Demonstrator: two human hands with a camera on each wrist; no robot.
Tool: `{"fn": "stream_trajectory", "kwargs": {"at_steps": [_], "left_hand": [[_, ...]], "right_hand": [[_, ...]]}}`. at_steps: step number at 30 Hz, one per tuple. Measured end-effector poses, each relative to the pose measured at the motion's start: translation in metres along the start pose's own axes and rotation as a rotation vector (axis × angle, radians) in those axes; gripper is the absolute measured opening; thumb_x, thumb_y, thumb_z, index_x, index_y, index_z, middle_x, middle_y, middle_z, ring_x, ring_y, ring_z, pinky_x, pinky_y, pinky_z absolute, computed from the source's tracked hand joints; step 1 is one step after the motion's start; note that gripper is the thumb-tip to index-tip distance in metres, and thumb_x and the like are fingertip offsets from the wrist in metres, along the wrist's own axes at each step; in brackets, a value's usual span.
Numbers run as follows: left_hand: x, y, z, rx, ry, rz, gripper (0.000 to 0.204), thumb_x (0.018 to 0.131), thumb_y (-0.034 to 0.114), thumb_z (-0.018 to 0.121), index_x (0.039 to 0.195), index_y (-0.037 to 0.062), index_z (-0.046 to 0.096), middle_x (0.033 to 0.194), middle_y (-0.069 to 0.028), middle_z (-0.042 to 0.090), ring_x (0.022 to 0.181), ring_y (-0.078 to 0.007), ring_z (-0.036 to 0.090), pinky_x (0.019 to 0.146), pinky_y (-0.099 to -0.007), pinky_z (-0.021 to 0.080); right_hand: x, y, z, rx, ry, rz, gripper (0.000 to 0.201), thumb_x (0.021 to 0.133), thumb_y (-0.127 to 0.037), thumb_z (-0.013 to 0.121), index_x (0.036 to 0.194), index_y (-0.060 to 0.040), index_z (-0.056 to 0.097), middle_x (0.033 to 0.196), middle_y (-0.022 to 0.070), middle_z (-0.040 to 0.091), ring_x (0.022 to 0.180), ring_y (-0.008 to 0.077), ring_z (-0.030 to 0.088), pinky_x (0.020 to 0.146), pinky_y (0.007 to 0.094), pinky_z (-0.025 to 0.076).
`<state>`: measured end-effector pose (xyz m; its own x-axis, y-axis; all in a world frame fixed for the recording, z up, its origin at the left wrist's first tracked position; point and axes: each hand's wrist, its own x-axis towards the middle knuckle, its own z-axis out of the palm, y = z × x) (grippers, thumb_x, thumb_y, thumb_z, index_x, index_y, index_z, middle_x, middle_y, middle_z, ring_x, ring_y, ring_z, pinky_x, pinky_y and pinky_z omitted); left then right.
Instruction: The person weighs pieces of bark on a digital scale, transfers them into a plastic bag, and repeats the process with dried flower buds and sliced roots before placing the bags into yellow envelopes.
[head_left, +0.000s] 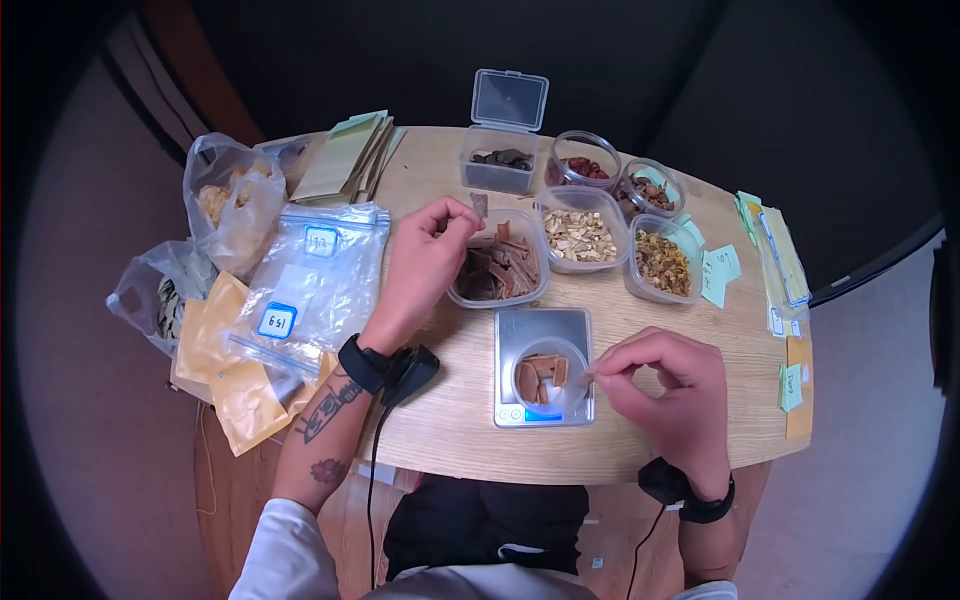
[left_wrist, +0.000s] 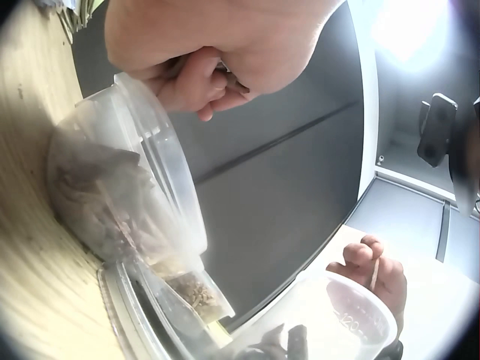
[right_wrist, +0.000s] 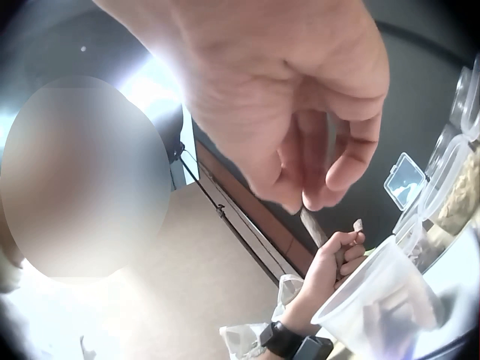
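Note:
My left hand pinches a flat piece of brown bark above the near-left rim of a square tub holding more dark bark strips. Between the thumb and fingertips of my right hand is a thin bark piece, held just right of a clear plastic cup. That cup stands on a silver digital scale and contains several curled bark pieces. The cup's tapered wall also shows in the right wrist view, below the right fingertips.
Tubs of pale slices, yellow dried flowers, red dried fruit and dark pieces stand behind. At left lie zip bags, yellow envelopes and plastic bags. Labelled packets line the right edge.

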<state>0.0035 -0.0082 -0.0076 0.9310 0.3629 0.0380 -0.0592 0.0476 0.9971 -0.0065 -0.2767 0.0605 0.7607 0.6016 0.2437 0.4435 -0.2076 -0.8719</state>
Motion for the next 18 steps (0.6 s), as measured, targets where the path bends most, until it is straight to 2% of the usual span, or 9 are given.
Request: {"fn": "stream_trajectory", "kwargs": {"at_steps": [2,4,7,12,16,18], "left_hand": [[0.0,0.0,0.001,0.0,-0.004,0.002,0.013,0.098,0.013,0.052,0.089,0.0074,0.06,0.059,0.0088,0.04,0.047,0.0003,0.029,0.042,-0.0193,0.021],[0.001,-0.001,-0.001,0.011,-0.004,0.007,0.013,0.098,0.013,0.052,0.089,0.0074,0.06,0.059,0.0086,0.04,0.047,0.0,0.029,0.042,-0.0193,0.021],[0.0,0.0,-0.003,-0.03,0.0,-0.022,0.014,0.094,0.012,0.056,0.089,0.0026,0.065,0.069,0.0056,0.052,0.052,0.0002,0.041,0.046,-0.018,0.029],[0.001,0.0,-0.004,-0.048,0.003,-0.047,0.014,0.095,0.012,0.056,0.089,0.0028,0.064,0.065,0.0065,0.05,0.051,0.0004,0.04,0.045,-0.0185,0.028],[0.0,0.002,-0.002,-0.046,0.004,-0.045,0.014,0.096,0.012,0.055,0.089,0.003,0.063,0.063,0.0074,0.048,0.051,0.0004,0.039,0.045,-0.0188,0.027],[0.0,0.003,0.001,-0.014,0.017,-0.033,0.013,0.098,0.014,0.054,0.09,0.006,0.06,0.062,0.008,0.041,0.049,-0.0006,0.032,0.044,-0.0197,0.022]], "right_hand": [[0.006,0.0,-0.002,-0.034,-0.066,-0.023,0.01,0.079,0.005,0.072,0.087,-0.0012,0.07,0.087,0.0062,0.071,0.072,0.0097,0.065,0.066,0.0223,0.05],[0.019,0.019,-0.007,0.143,-0.062,0.035,0.01,0.08,0.004,0.071,0.089,-0.0005,0.07,0.088,0.0058,0.071,0.073,0.0088,0.064,0.066,0.0217,0.05],[0.046,0.038,-0.023,0.271,-0.021,0.191,0.007,0.088,-0.003,0.068,0.094,-0.0004,0.067,0.084,0.0037,0.068,0.07,0.0066,0.061,0.065,0.0196,0.048],[0.07,0.08,-0.027,0.438,0.143,0.297,0.009,0.094,-0.011,0.065,0.097,-0.0028,0.065,0.079,0.0006,0.064,0.062,0.0026,0.054,0.054,0.016,0.038],[0.062,0.085,-0.027,0.438,0.13,0.336,0.008,0.095,-0.011,0.065,0.098,-0.0036,0.065,0.076,-0.0005,0.063,0.06,0.0011,0.052,0.05,0.0155,0.034],[0.062,0.089,-0.028,0.441,0.107,0.348,0.008,0.095,-0.011,0.064,0.098,-0.0037,0.066,0.076,-0.0006,0.063,0.06,0.0013,0.052,0.05,0.0158,0.035]]}}
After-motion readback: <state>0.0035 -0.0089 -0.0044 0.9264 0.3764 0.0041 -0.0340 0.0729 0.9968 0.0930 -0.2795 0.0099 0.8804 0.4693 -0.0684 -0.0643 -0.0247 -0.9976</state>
